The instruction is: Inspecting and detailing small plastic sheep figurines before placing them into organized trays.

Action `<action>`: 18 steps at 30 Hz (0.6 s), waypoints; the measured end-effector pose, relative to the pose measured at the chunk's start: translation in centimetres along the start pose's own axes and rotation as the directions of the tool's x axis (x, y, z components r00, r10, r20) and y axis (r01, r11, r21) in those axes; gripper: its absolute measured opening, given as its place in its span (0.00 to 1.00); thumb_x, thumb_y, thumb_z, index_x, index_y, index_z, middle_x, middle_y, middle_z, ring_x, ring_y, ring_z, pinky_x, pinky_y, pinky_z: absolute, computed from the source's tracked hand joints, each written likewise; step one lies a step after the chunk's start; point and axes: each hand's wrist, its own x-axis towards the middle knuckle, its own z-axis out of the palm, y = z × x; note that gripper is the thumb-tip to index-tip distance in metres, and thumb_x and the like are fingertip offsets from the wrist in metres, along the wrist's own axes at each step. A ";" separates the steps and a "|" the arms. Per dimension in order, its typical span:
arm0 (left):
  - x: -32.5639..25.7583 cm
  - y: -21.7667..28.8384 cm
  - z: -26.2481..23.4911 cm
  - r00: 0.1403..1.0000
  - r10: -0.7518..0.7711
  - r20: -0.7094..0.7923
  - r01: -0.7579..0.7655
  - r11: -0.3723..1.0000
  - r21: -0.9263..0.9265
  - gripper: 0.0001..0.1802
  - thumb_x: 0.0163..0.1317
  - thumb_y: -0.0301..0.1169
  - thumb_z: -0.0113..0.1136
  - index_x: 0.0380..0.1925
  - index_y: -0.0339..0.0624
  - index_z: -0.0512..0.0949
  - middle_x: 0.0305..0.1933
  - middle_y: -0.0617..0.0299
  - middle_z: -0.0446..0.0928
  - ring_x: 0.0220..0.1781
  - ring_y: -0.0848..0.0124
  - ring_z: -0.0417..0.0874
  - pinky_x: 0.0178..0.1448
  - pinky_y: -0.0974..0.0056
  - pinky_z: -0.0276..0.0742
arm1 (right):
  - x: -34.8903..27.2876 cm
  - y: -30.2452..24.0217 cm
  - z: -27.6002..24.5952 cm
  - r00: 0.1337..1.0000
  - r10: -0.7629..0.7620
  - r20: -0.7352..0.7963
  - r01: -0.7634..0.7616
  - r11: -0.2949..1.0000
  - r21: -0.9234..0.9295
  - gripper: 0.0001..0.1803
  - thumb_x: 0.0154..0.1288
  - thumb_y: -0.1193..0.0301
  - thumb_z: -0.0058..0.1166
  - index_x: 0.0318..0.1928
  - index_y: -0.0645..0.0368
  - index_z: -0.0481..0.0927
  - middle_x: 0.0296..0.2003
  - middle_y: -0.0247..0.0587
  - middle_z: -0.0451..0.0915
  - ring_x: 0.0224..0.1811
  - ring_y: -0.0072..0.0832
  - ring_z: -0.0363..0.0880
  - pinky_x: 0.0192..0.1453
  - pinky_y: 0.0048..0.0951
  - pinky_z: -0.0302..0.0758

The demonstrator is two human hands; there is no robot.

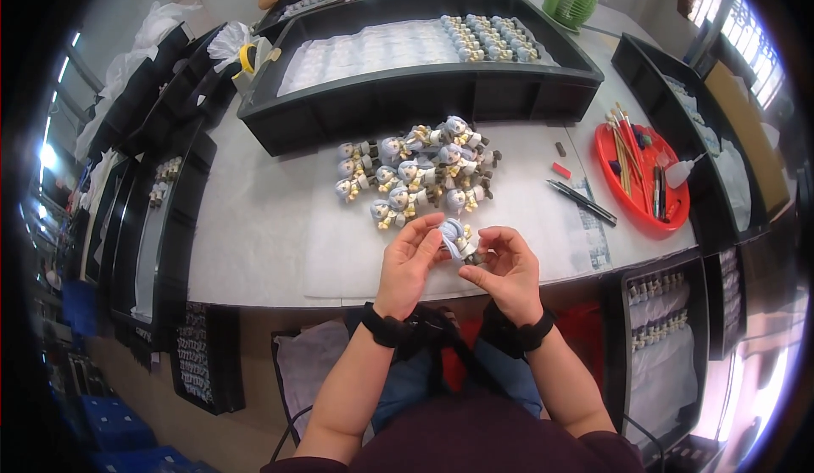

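Two bare hands meet over the near edge of a pale worktable (254, 244), a small grey-haired figure (454, 234) between them. The left hand (409, 268) holds it, thumb and fingertips drawn narrow at the hair; the right hand (509, 271) curls half open at the dark-footed end, thumb below and forefinger above, though whether it grips firmly there cannot be told. The figure lies tilted, its long axis slanting from the head, up and to the left, to the feet, down and to the right, so that the left hand is nearer the head and the right nearer the legs. Just beyond the fingers, similar figures (415, 170) lie in a loose cluster, most with heads to the left. Behind them stands a long black tray (424, 93), more figures in rows at its right end. Off to the right, a pen (581, 201) lies near a red dish (686, 210) of brushes.
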 end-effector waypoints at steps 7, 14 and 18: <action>0.0 0.0 0.1 1.000 0.023 0.011 -0.023 0.998 0.052 0.15 0.61 0.27 0.50 0.48 0.37 0.67 0.44 0.62 0.72 0.43 0.76 0.73 0.46 0.71 0.71 | 0.0 0.2 -0.1 1.000 -0.011 -0.005 0.011 1.000 0.006 0.26 0.43 0.81 0.64 0.45 0.63 0.68 0.40 0.33 0.69 0.39 0.18 0.67 0.45 0.20 0.69; 0.0 0.0 -0.2 1.000 0.006 -0.014 -0.005 0.999 0.039 0.16 0.60 0.24 0.49 0.49 0.39 0.64 0.42 0.61 0.72 0.44 0.75 0.73 0.50 0.68 0.70 | -0.1 0.1 -0.2 0.999 -0.042 0.004 0.042 0.996 0.083 0.23 0.46 0.82 0.61 0.45 0.63 0.69 0.41 0.34 0.69 0.42 0.19 0.68 0.45 0.22 0.70; -0.3 0.3 -0.8 0.999 0.000 -0.035 -0.003 0.995 -0.095 0.16 0.62 0.29 0.47 0.50 0.42 0.63 0.44 0.62 0.71 0.45 0.74 0.72 0.50 0.69 0.68 | 0.1 0.5 0.0 0.995 -0.076 0.057 0.075 0.997 0.023 0.19 0.50 0.82 0.56 0.44 0.62 0.71 0.43 0.36 0.69 0.45 0.23 0.69 0.44 0.24 0.72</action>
